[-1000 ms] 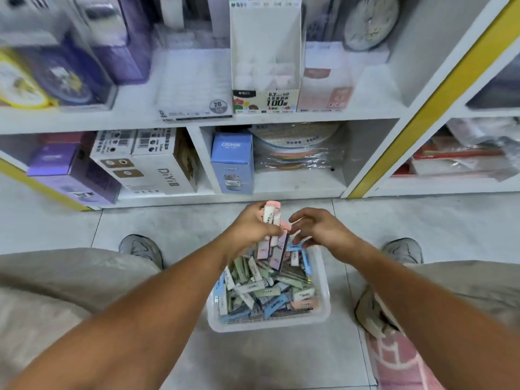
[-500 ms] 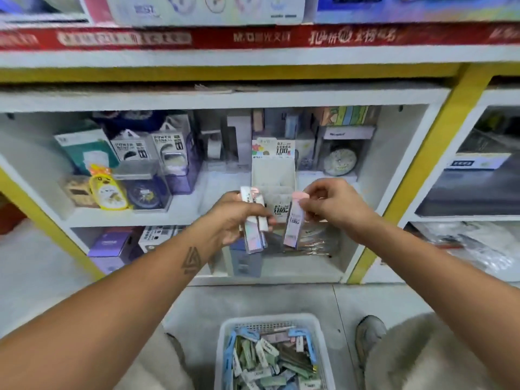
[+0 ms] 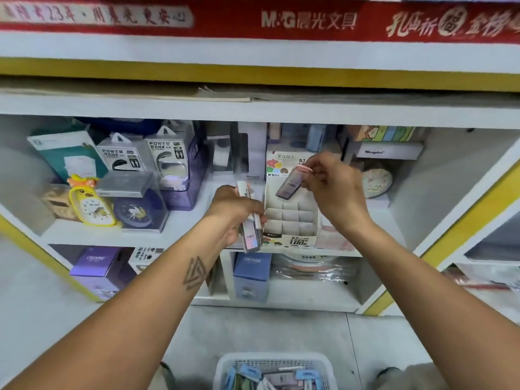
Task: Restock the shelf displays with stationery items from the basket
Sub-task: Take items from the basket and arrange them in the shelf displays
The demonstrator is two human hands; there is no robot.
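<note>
A single head-worn wide-angle view looks forward and slightly down, straight at a white shelf unit with yellow edging (image 3: 253, 77), close enough for both outstretched forearms to reach it. A red printed banner (image 3: 281, 21) crosses the top edge; the white plastic basket (image 3: 225, 367) on the floor is cut off at the bottom edge. Straight shelf boards bow near the borders. There is only this one view, so nothing is shared.

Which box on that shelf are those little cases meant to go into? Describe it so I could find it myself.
Look at the middle white shelf under the red banner. Just below the right hand stands a white cardboard display box. Unlike its neighbours, it is open-topped, split into small empty cells.
</note>
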